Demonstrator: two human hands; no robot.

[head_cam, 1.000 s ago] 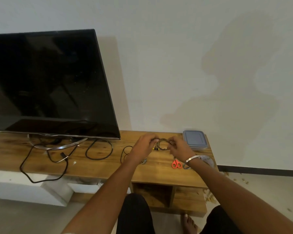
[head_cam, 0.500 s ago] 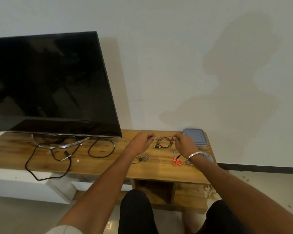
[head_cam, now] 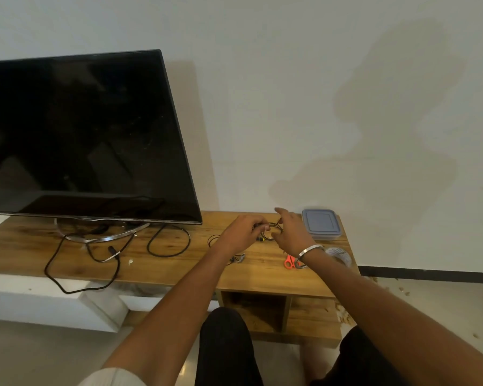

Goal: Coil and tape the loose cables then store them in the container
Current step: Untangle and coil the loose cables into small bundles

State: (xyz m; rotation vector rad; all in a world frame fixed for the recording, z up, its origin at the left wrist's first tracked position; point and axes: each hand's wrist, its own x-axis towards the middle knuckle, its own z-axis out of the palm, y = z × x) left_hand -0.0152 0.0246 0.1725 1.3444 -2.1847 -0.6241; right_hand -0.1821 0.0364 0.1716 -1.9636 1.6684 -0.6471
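Cable coil [head_cam: 271,232] between both hands; left fingers [head_cam: 260,221] pinch it; right fingers [head_cam: 283,219] curl round it.

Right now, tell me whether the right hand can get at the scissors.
Probably yes. The scissors lie on the table just under the right hand's wrist, nothing on them; but that hand is at the cable, which the left hand grips.

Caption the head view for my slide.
Left hand and right hand coil a thin black cable over a wooden TV stand, near a lidded container, orange scissors and tape.
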